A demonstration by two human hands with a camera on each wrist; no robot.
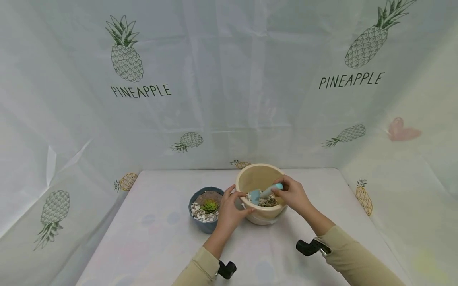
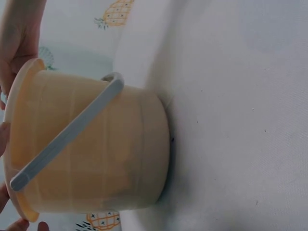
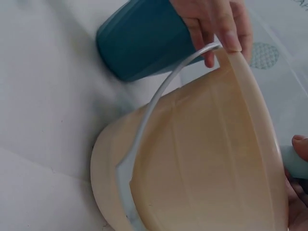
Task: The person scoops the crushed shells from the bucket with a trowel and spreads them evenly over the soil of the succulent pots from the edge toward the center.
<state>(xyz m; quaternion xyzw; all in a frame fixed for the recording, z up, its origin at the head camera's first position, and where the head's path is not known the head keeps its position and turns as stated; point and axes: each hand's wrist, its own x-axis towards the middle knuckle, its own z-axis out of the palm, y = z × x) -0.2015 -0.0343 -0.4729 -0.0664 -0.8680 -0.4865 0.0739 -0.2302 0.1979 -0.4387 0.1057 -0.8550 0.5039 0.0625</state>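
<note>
A cream bucket (image 1: 264, 214) stands on the table with gravel (image 1: 269, 201) inside. My left hand (image 1: 229, 212) holds its rim at the near left, thumb and fingers on the edge. With my right hand (image 1: 294, 195) I pinch the handle of a small light-blue shovel (image 1: 266, 193), whose blade rests in the gravel at the left inside the bucket. The shovel's handle end (image 3: 294, 162) also shows in the right wrist view. In the left wrist view, the bucket's pale carrying handle (image 2: 67, 134) hangs down along its side.
Just left of the bucket sits a blue pot (image 1: 205, 227) holding a green succulent (image 1: 210, 205) and white stones (image 1: 202, 214); my left hand overlaps its right edge in the head view. A pineapple-printed sheet (image 1: 229, 99) hangs behind the pale table (image 1: 154, 246).
</note>
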